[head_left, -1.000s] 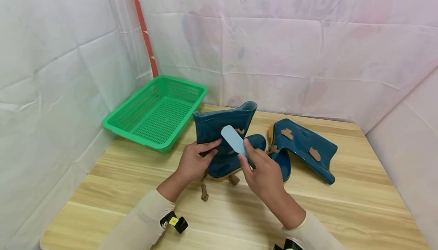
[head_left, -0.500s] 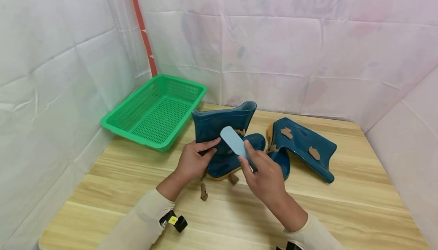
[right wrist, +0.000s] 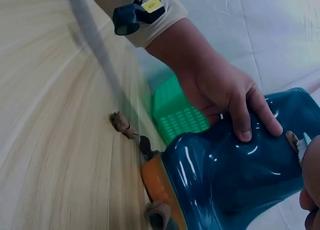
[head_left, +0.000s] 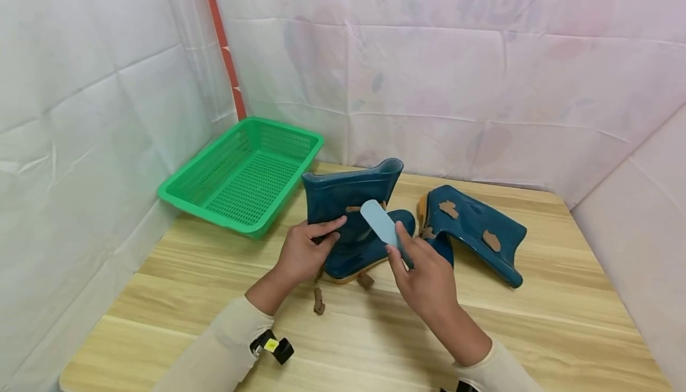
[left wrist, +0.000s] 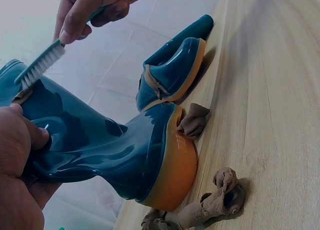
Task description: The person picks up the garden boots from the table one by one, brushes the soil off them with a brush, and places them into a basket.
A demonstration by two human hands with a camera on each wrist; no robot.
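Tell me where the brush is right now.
In the head view, the brush is near the middle, held in the right hand, its head in front of the boot that the left hand grips.

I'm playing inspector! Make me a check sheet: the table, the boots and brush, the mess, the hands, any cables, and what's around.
Surface: light wooden table with streaky grain.
Job's things: held boot, blue, sole down, brown patch on its shaft; brush at that patch; other boot lying down, with brown patches.
Clutter: brown lumps on the table near the held boot.
Hands: left hand grips the boot; right hand holds the brush.
Cables: nothing seen.
Surroundings: green basket back left; pale cloth walls.
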